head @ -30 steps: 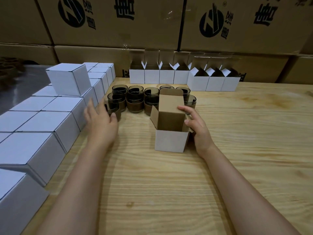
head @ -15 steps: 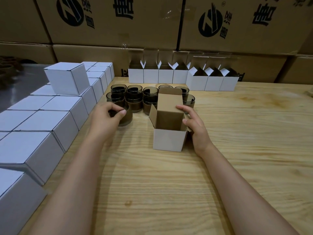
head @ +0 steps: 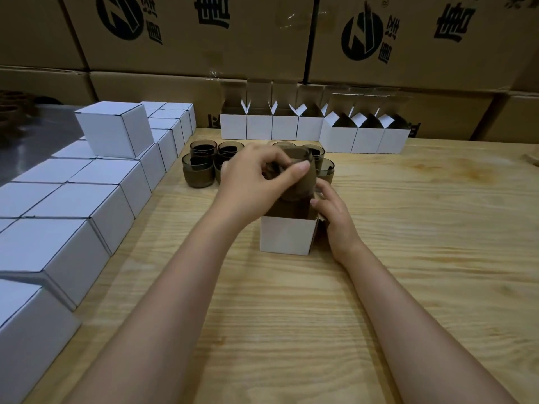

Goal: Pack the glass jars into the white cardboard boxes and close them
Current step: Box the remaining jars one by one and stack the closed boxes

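Observation:
An open white cardboard box [head: 287, 236] stands on the wooden table in the middle of the head view. My left hand [head: 256, 182] grips a smoky brown glass jar [head: 300, 182] by its rim, tilted, right above the box's opening. My right hand [head: 335, 212] rests against the box's right side and holds it. Behind the hands stands a cluster of several more glass jars [head: 198, 173]; part of it is hidden by my left hand.
Closed white boxes [head: 78, 205] are lined up and stacked along the left, one [head: 115, 128] on top. A row of open white boxes [head: 312, 128] stands at the table's back edge, with large brown cartons [head: 204, 33] behind. The bare wooden table [head: 423, 228] stretches right.
My left hand has lifted a jar from the cluster and carried it right, over the open box. My right hand has stayed at the box's right side.

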### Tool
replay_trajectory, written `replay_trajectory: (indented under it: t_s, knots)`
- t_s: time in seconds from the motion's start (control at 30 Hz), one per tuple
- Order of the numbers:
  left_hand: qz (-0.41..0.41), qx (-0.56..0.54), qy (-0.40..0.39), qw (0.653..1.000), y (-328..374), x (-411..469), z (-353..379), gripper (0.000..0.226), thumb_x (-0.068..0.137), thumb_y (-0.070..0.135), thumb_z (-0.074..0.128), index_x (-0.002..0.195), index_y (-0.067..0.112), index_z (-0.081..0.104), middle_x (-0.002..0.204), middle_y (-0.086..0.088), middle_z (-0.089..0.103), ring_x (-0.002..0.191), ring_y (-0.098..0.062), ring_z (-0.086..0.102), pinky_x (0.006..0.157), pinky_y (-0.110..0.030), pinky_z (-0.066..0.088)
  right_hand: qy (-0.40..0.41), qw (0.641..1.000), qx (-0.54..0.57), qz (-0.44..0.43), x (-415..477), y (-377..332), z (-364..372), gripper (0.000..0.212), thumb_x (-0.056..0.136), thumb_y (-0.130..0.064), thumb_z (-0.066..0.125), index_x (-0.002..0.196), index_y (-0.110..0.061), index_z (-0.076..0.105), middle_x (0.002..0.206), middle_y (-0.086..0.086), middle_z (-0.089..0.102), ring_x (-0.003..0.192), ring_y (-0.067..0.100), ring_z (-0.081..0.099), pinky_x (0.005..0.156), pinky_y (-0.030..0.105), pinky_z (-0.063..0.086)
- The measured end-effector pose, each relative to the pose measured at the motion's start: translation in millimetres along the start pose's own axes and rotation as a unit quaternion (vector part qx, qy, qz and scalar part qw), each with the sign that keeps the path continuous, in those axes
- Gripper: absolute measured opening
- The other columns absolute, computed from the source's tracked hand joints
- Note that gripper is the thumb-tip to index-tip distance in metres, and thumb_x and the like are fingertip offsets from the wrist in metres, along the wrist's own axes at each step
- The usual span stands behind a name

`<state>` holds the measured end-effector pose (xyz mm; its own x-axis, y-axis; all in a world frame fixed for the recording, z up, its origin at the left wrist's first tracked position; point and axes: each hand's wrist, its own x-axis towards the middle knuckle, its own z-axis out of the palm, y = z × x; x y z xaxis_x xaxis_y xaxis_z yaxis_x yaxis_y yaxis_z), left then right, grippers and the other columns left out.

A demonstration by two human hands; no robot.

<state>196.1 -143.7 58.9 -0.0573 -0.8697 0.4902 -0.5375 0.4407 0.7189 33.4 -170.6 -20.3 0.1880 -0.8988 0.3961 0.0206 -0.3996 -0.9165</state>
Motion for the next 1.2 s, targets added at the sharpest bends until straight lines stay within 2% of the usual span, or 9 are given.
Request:
replay_trajectory:
  t_s: [0.07, 0.17, 0.3, 0.57, 0.83, 0.93, 1.03, 1.13, 1.2]
  knots:
    - [-0.02, 0.035, -0.002, 0.999, -6, -1, 3, 0.017, 0.08, 0.054, 0.067, 0.069, 0.043, 0.061, 0.093, 0.028, 0.049, 0.102, -0.006, 0.051, 0.099, -0.048, 0.041, 0.0, 1.0, 0.005, 0.0, 0, 0, 0, 0.044, 0.08, -0.014, 0.043, 0.122, -0.013, 0.054, 0.113, -0.005, 0.062, 0.103, 0.001, 0.06, 0.081, 0.015, 0.047]
    - [-0.02, 0.054, 0.003, 0.998, -12, -1, 4, 0.017, 0.077, 0.056, 0.069, 0.066, 0.046, 0.061, 0.092, 0.03, 0.046, 0.097, 0.009, 0.04, 0.102, -0.042, 0.03, -0.001, 1.0, -0.003, -0.002, 1, 2, 0, 0.041, 0.08, -0.015, 0.043, 0.119, -0.02, 0.055, 0.114, -0.008, 0.061, 0.105, 0.001, 0.059, 0.081, 0.013, 0.046]
    - [0.024, 0.145, -0.007, 0.989, -9, -5, 11, 0.022, 0.072, 0.06, 0.069, 0.063, 0.044, 0.059, 0.091, 0.028, 0.047, 0.096, -0.002, 0.032, 0.074, -0.026, 0.011, 0.002, 1.0, 0.003, 0.005, 1, 2, 0, 0.045, 0.081, -0.014, 0.042, 0.124, -0.012, 0.053, 0.117, 0.0, 0.061, 0.107, 0.007, 0.06, 0.083, 0.017, 0.047]
    - [0.037, 0.316, -0.022, 0.948, -5, -8, 19, 0.038, 0.076, 0.068, 0.058, 0.062, 0.032, 0.06, 0.102, 0.014, 0.065, 0.098, -0.013, 0.045, 0.07, -0.031, 0.008, 0.001, 1.0, -0.018, 0.007, 2, 4, -1, 0.045, 0.085, -0.021, 0.035, 0.125, -0.011, 0.054, 0.122, -0.003, 0.057, 0.109, -0.003, 0.055, 0.086, 0.011, 0.041]
    - [0.007, 0.47, -0.092, 0.878, 2, -9, 29, 0.052, 0.094, 0.058, 0.034, 0.078, 0.023, 0.069, 0.087, 0.001, 0.064, 0.106, -0.017, 0.051, 0.098, -0.044, 0.01, 0.002, 1.0, -0.026, 0.009, 2, 4, -1, 0.043, 0.088, -0.019, 0.036, 0.126, -0.011, 0.054, 0.125, -0.005, 0.055, 0.111, -0.008, 0.053, 0.086, 0.007, 0.039]
    - [-0.003, 0.455, -0.108, 0.884, 1, -8, 29, 0.051, 0.097, 0.055, 0.032, 0.077, 0.024, 0.068, 0.096, 0.001, 0.067, 0.108, -0.017, 0.05, 0.098, -0.045, 0.011, 0.0, 1.0, -0.025, 0.005, 1, 3, -1, 0.042, 0.089, -0.018, 0.036, 0.126, -0.009, 0.053, 0.124, -0.007, 0.055, 0.108, -0.011, 0.054, 0.084, 0.005, 0.039]
    - [0.033, 0.414, -0.096, 0.905, 2, -10, 27, 0.051, 0.097, 0.051, 0.032, 0.062, 0.024, 0.058, 0.074, 0.005, 0.063, 0.092, -0.018, 0.056, 0.093, -0.042, 0.017, 0.002, 1.0, -0.02, 0.005, 1, 0, 1, 0.042, 0.088, -0.018, 0.036, 0.125, -0.009, 0.053, 0.125, -0.006, 0.054, 0.108, -0.012, 0.053, 0.085, 0.005, 0.039]
    - [0.017, 0.115, 0.066, 0.991, 0, -11, 20, 0.034, 0.093, 0.037, 0.039, 0.078, 0.026, 0.067, 0.077, 0.008, 0.065, 0.085, -0.016, 0.06, 0.086, -0.034, 0.038, 0.004, 1.0, -0.007, 0.009, 1, -1, 1, 0.042, 0.086, -0.019, 0.036, 0.124, -0.012, 0.054, 0.125, -0.004, 0.054, 0.108, -0.01, 0.053, 0.085, 0.006, 0.039]
    - [-0.034, -0.115, 0.208, 0.971, -11, -6, 14, 0.027, 0.092, 0.022, 0.042, 0.1, 0.023, 0.068, 0.094, 0.01, 0.067, 0.092, -0.01, 0.062, 0.082, -0.026, 0.047, 0.004, 1.0, 0.004, 0.018, 1, 0, 1, 0.044, 0.085, -0.02, 0.036, 0.125, -0.015, 0.055, 0.125, -0.006, 0.055, 0.108, -0.007, 0.055, 0.083, 0.009, 0.042]
